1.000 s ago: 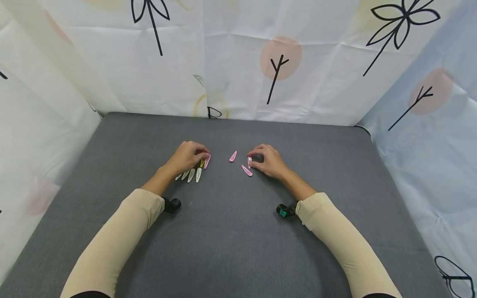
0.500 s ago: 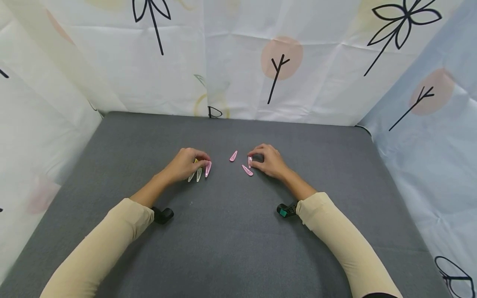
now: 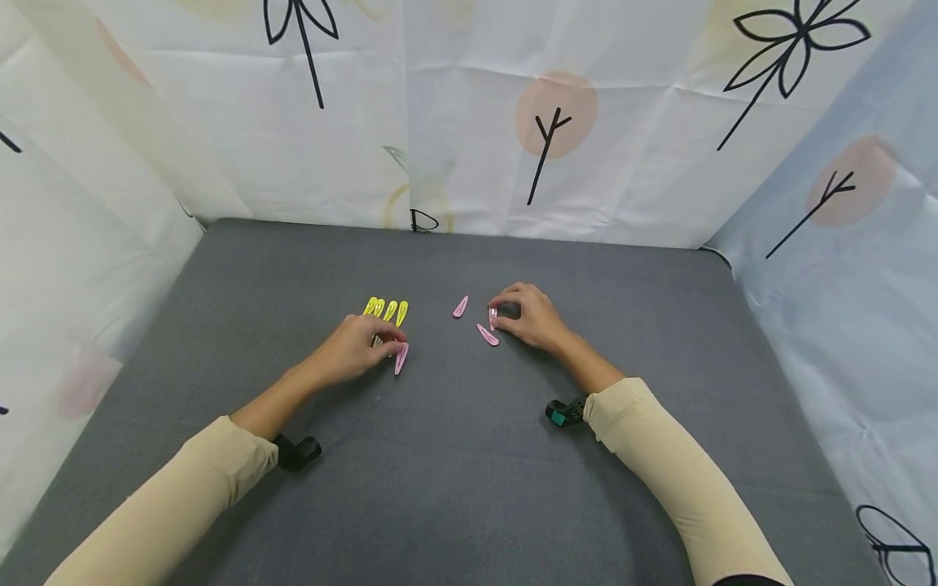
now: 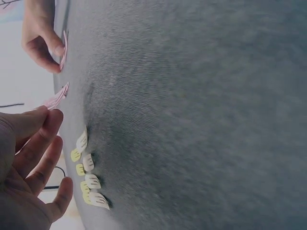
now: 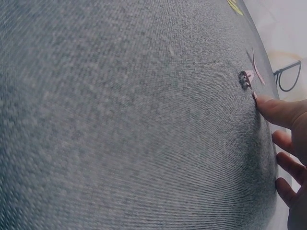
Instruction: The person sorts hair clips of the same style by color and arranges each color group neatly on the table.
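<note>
My left hand (image 3: 355, 348) pinches a pink snap hair clip (image 3: 401, 359) between thumb and forefinger, its narrow end pointing down. In the left wrist view the same hair clip (image 4: 57, 98) is held up off the grey cloth, the other fingers spread. Behind that hand lies a row of several yellow hair clips (image 3: 391, 311). White hair clips (image 4: 93, 181) lie right in front of them, mostly covered by the hand in the head view. My right hand (image 3: 533, 317) pinches another pink hair clip (image 3: 493, 318) at the table. Two more pink hair clips (image 3: 460, 307) lie beside it.
A grey cloth-covered table (image 3: 454, 472) spans the view. White printed curtains (image 3: 469, 146) close it in at the back and both sides. A black wrist camera (image 3: 296, 453) sits below the left hand, another wrist camera (image 3: 564, 413) below the right.
My left hand has come nearer to me with the pink hair clip, drifting slightly left at the end, and the yellow hair clips are uncovered. The right hand stays in place.
</note>
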`<state>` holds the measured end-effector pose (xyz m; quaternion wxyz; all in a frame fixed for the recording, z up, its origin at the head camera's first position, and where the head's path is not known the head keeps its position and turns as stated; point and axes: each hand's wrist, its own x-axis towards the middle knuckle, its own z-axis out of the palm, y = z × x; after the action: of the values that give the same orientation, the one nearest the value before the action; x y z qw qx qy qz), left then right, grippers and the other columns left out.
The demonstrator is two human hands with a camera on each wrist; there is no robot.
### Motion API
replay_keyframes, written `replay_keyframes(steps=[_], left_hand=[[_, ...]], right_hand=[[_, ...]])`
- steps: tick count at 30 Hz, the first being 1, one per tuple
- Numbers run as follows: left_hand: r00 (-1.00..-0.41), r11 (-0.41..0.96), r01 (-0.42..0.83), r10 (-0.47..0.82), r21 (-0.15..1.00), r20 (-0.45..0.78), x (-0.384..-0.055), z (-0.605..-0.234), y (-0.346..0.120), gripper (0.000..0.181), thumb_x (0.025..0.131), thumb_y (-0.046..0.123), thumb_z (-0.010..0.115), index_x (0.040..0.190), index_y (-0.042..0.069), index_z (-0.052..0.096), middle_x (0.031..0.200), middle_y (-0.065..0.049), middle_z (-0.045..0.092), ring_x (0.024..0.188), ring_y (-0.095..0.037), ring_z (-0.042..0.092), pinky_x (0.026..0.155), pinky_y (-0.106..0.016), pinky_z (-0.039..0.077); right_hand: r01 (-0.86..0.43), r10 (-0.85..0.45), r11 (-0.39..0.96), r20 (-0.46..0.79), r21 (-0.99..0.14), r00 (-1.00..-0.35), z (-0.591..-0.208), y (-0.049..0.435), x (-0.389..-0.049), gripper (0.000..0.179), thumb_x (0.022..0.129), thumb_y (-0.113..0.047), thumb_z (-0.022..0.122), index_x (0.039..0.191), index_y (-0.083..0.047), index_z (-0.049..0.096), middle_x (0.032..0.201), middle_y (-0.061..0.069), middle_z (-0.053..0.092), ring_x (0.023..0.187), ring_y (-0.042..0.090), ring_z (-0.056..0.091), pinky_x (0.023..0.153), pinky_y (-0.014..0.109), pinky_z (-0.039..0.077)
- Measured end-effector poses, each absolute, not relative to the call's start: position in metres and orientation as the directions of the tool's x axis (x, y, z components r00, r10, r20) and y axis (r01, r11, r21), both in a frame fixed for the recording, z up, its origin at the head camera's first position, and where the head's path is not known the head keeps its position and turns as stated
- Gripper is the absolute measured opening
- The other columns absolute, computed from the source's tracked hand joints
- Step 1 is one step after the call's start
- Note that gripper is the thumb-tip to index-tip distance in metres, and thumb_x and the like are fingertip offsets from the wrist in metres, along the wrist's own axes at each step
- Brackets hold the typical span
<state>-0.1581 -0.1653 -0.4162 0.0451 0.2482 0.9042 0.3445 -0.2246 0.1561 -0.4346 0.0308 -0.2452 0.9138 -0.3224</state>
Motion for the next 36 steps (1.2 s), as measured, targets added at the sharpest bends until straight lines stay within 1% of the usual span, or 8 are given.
replay_keyframes(steps=[7,11,15,20,26,32,36], left_hand=[[-0.874,0.650,0.444,0.467,0.616,0.137,-0.149,-0.425,-0.179,0.005,0.086,0.009,0.078,0.091,0.010,0.077,0.079,0.008,0.070,0.076,-0.011,0.060,0.073,-0.035,0.047],[-0.871,0.655,0.460,0.466,0.600,0.159,-0.144,-0.428,-0.187,0.005,0.086,0.010,0.078,0.090,0.010,0.077,0.080,0.009,0.070,0.076,-0.010,0.059,0.073,-0.037,0.047],[-0.877,0.666,0.452,0.453,0.593,0.160,-0.140,-0.428,-0.196,0.005,0.086,0.009,0.077,0.091,0.009,0.078,0.083,0.007,0.071,0.078,-0.012,0.062,0.074,-0.039,0.049],[-0.893,0.698,0.431,0.422,0.571,0.159,-0.136,-0.428,-0.208,0.008,0.086,0.005,0.076,0.093,0.007,0.078,0.087,0.001,0.073,0.085,-0.019,0.065,0.079,-0.045,0.050],[-0.903,0.728,0.415,0.403,0.545,0.149,-0.133,-0.430,-0.219,0.008,0.085,0.005,0.077,0.093,0.006,0.078,0.086,0.000,0.073,0.084,-0.020,0.065,0.078,-0.046,0.049],[-0.898,0.734,0.431,0.404,0.524,0.173,-0.131,-0.433,-0.226,0.008,0.086,0.003,0.075,0.092,0.007,0.078,0.086,-0.001,0.074,0.083,-0.021,0.066,0.076,-0.046,0.049],[-0.912,0.754,0.404,0.378,0.517,0.161,-0.129,-0.434,-0.229,0.008,0.087,0.006,0.075,0.094,0.006,0.078,0.086,-0.002,0.074,0.082,-0.022,0.065,0.076,-0.046,0.048]], right_hand=[[-0.417,-0.458,0.676,0.097,-0.608,-0.884,-0.436,0.155,-0.224,0.028,0.086,-0.014,0.079,0.113,-0.006,0.075,0.120,0.015,0.063,0.118,0.033,0.053,0.104,0.052,0.035],[-0.418,-0.457,0.677,0.099,-0.606,-0.884,-0.435,0.155,-0.224,0.029,0.086,-0.014,0.080,0.113,-0.006,0.075,0.120,0.015,0.063,0.118,0.033,0.053,0.104,0.052,0.034],[-0.418,-0.457,0.676,0.099,-0.606,-0.884,-0.435,0.155,-0.224,0.030,0.086,-0.015,0.080,0.113,-0.006,0.075,0.120,0.015,0.063,0.119,0.033,0.053,0.105,0.052,0.034],[-0.419,-0.456,0.676,0.101,-0.606,-0.884,-0.436,0.156,-0.224,0.029,0.086,-0.016,0.080,0.113,-0.006,0.075,0.120,0.015,0.063,0.119,0.033,0.053,0.105,0.052,0.034],[-0.412,-0.449,0.673,0.104,-0.614,-0.887,-0.437,0.156,-0.224,0.028,0.086,-0.015,0.080,0.112,-0.005,0.075,0.119,0.015,0.063,0.118,0.033,0.053,0.105,0.052,0.034],[-0.416,-0.453,0.672,0.104,-0.613,-0.885,-0.438,0.156,-0.224,0.028,0.086,-0.016,0.079,0.112,-0.006,0.075,0.119,0.015,0.063,0.118,0.033,0.053,0.105,0.052,0.034],[-0.421,-0.454,0.672,0.111,-0.609,-0.884,-0.439,0.156,-0.224,0.028,0.086,-0.016,0.079,0.112,-0.006,0.075,0.119,0.014,0.063,0.118,0.033,0.053,0.105,0.052,0.034]])
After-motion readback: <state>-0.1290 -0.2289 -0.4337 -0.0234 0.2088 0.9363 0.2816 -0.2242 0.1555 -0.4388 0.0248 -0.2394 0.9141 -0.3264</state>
